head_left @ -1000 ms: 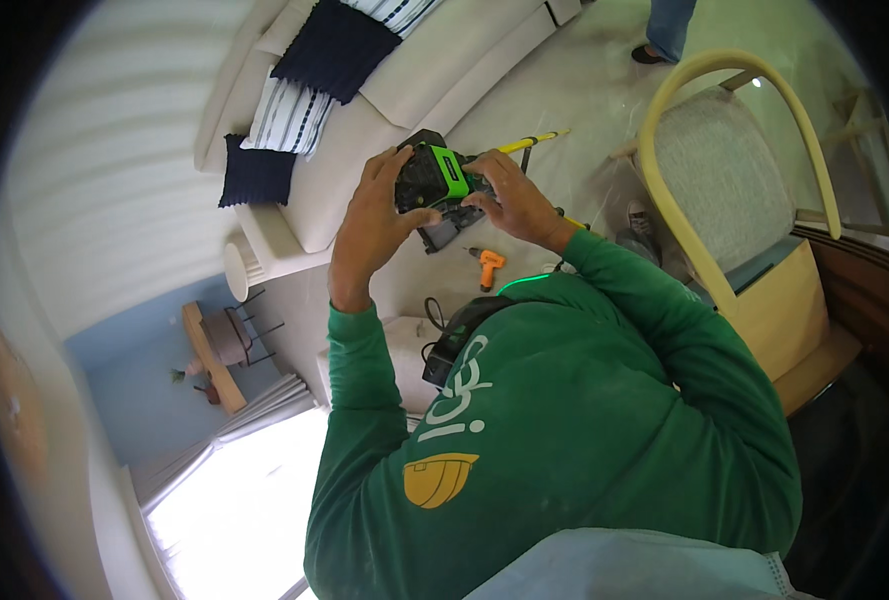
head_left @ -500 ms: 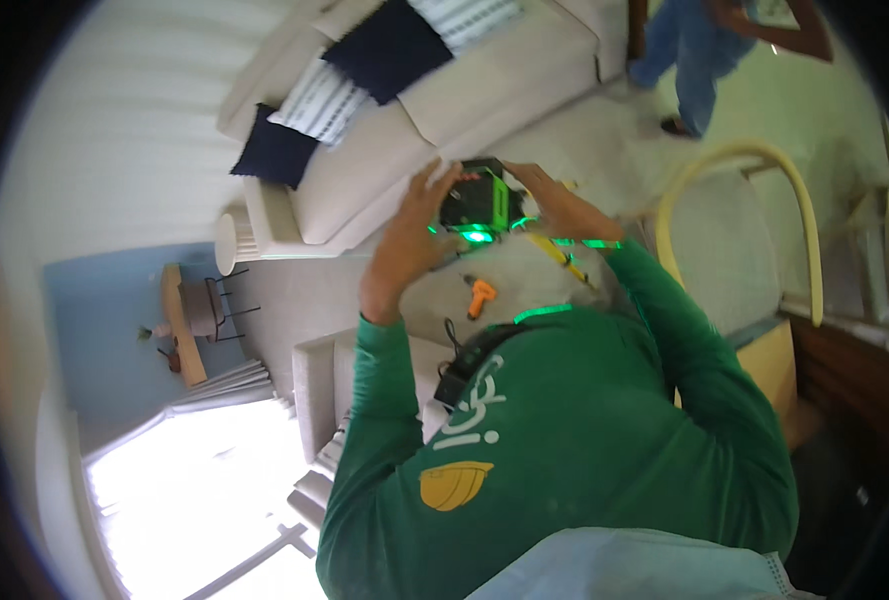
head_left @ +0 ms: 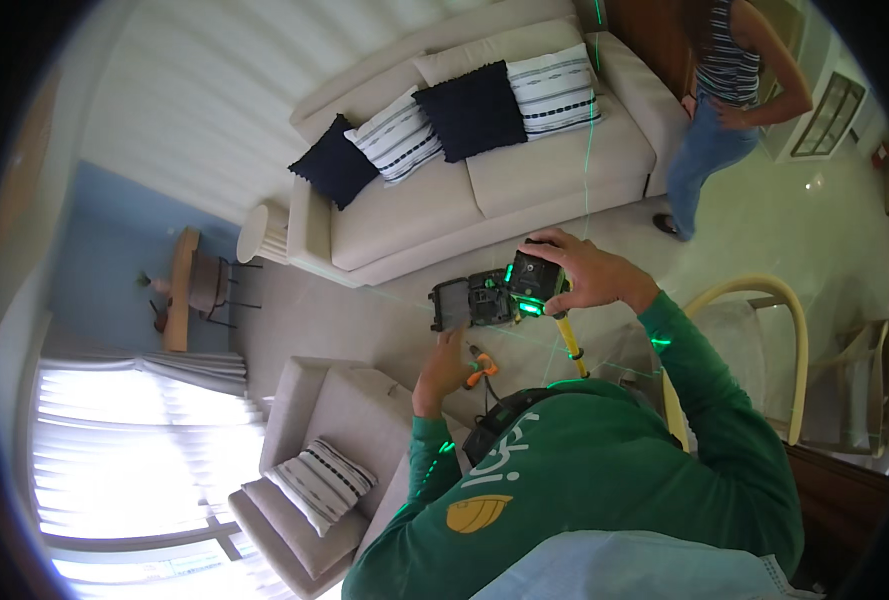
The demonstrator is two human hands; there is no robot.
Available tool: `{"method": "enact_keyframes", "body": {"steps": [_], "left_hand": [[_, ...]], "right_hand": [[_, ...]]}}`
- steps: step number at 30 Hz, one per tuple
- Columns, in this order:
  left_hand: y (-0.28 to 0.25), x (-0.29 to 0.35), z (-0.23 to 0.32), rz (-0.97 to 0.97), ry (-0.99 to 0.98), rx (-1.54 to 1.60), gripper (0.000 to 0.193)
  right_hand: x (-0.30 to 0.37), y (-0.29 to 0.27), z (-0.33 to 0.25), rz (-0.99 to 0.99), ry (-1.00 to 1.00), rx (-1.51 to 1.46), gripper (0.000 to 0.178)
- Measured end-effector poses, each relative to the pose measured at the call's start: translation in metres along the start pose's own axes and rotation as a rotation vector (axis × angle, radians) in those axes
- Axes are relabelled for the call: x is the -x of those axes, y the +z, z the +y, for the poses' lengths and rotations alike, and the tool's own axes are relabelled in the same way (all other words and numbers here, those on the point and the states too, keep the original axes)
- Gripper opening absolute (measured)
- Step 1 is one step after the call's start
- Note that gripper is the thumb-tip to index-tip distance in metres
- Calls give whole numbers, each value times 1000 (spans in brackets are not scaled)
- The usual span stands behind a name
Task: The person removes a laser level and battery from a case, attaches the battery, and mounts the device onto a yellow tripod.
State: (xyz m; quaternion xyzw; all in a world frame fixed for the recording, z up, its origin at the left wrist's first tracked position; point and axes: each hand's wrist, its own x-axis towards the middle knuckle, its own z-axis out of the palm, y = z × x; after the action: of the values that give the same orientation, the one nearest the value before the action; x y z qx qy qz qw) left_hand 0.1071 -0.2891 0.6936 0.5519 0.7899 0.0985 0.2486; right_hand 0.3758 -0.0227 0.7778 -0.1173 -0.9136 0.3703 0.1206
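My right hand (head_left: 599, 275) is wrapped around a black laser level (head_left: 536, 270) with green lights glowing on it. A yellow pole (head_left: 570, 338) shows just below it. Left of the level is a black open case-like piece (head_left: 469, 300) with a grey panel; whether it lies on the floor or hangs higher I cannot tell. My left hand (head_left: 442, 372) is below that piece, its fingers stretched up across the lower edge, fingertips blurred. I see no object held in it. An orange and black cordless drill (head_left: 481, 366) lies on the floor beside my left hand.
A beige sofa (head_left: 404, 215) with dark and striped cushions stands ahead. A beige armchair (head_left: 309, 395) is at left, near the bright window (head_left: 129, 450). A wooden chair (head_left: 794, 385) stands at right. Another person (head_left: 714, 150) stands at the far right. Green laser lines cross the floor and sofa.
My left hand has come off the laser level and moved down; my right hand stays on it. The black case-like piece now shows. The view has shifted, and more of the armchair appears.
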Motion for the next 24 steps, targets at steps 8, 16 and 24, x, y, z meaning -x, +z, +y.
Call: {"method": "enact_keyframes", "body": {"steps": [8,16,24], "left_hand": [[79,19,-41,-205,-107,174,92],[75,6,-21,-332,-245,123,100],[73,-7,-31,-255,-207,264,101]], "right_hand": [[3,8,3,74,63,201,105],[14,28,20,203,193,165,92],[18,49,36,399,83,155,91]]}}
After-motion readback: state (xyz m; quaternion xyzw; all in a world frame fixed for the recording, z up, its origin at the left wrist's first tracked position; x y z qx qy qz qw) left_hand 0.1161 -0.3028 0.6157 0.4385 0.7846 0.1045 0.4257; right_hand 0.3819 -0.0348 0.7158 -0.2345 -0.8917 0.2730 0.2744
